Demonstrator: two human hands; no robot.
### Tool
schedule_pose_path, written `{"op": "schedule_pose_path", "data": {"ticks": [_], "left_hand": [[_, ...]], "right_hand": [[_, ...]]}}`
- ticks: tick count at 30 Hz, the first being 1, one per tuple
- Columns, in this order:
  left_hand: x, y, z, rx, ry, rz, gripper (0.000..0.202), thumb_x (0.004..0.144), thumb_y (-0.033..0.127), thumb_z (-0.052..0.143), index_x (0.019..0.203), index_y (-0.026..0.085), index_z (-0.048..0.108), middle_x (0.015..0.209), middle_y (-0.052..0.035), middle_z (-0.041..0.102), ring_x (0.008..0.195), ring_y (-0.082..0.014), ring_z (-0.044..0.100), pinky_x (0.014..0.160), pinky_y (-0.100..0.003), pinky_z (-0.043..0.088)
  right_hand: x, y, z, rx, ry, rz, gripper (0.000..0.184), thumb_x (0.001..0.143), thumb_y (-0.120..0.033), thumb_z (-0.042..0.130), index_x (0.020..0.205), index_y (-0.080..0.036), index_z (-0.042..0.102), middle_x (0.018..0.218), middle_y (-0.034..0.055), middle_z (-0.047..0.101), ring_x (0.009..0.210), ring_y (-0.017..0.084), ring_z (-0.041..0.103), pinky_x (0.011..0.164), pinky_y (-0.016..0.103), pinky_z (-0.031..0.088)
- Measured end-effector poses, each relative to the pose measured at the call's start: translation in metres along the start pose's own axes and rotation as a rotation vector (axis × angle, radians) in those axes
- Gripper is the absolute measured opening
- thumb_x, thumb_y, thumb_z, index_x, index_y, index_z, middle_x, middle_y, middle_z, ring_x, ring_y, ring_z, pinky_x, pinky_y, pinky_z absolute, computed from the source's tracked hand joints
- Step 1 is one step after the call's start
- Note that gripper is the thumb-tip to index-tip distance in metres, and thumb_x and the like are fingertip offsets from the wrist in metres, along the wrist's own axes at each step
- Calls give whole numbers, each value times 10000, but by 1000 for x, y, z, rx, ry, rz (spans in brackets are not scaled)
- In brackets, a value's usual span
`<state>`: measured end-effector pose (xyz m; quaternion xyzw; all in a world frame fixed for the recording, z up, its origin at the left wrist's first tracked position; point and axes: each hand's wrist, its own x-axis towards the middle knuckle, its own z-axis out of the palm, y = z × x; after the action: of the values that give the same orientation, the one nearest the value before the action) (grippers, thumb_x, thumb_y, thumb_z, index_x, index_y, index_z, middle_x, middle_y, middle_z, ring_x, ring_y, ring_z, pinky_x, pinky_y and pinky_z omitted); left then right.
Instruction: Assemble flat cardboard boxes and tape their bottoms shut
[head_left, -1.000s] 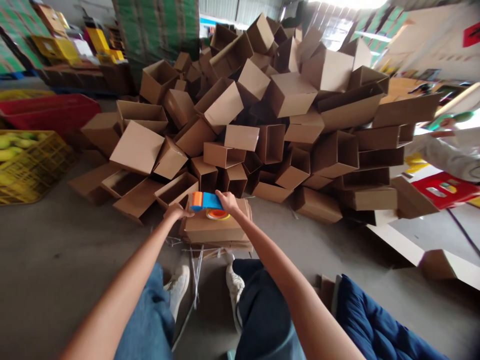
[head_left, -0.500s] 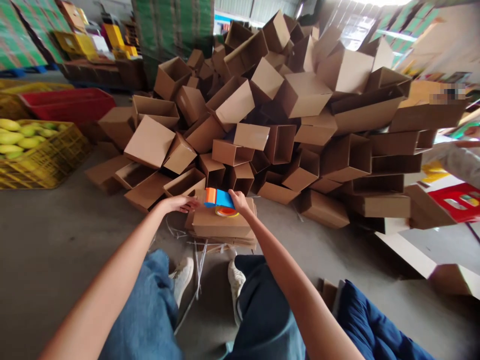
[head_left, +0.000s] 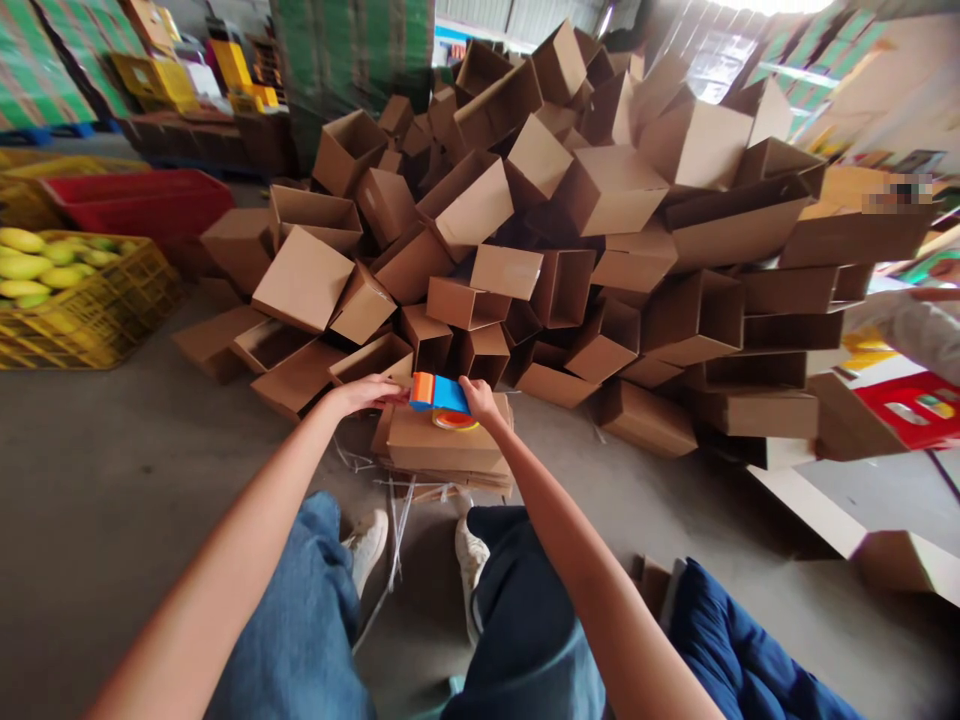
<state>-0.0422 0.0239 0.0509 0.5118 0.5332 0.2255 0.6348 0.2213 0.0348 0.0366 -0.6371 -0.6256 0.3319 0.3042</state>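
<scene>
My right hand [head_left: 481, 400] is closed around the blue body of a tape dispenser [head_left: 451, 396] with an orange front end. A roll of tape [head_left: 455, 420] in orange and yellow shows at its underside. Below it lies a folded cardboard box [head_left: 439, 447] on top of a low stack of flat cardboard. My left hand [head_left: 369, 391] reaches in from the left, fingers stretched out near the box's far left edge, just short of the dispenser's orange end. Nothing can be seen in that hand.
A big heap of open cardboard boxes [head_left: 517, 270] rises ahead. At left stand a yellow crate [head_left: 127, 315] of yellow-green fruit and a red tub [head_left: 150, 190]. White strapping [head_left: 396, 545] trails between my feet. A navy cushion [head_left: 739, 640] lies at lower right; another person's sleeve [head_left: 919, 320] shows far right.
My left hand has shifted slightly right and up, closer to the dispenser's orange end. The right hand keeps the dispenser in nearly the same place. The view has turned a little.
</scene>
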Motion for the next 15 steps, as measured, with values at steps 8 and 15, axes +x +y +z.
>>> {"op": "schedule_pose_path", "data": {"ticks": [8, 15], "left_hand": [[-4, 6, 7, 15, 91, -49, 363, 659, 431, 845, 907, 168, 809, 1119, -117, 820, 1171, -287, 719, 802, -298, 479], [-2, 7, 12, 37, 157, -92, 200, 665, 336, 818, 788, 180, 799, 945, -91, 835, 1043, -250, 757, 729, -271, 460]], "right_hand": [[-1, 0, -2, -4, 1, -17, 412, 921, -321, 464, 574, -257, 250, 570, -55, 208, 606, 108, 243, 531, 277, 209], [-1, 0, 0, -1, 19, -16, 441, 914, -342, 465, 547, -262, 234, 559, -51, 210, 598, 107, 254, 531, 278, 218]]}}
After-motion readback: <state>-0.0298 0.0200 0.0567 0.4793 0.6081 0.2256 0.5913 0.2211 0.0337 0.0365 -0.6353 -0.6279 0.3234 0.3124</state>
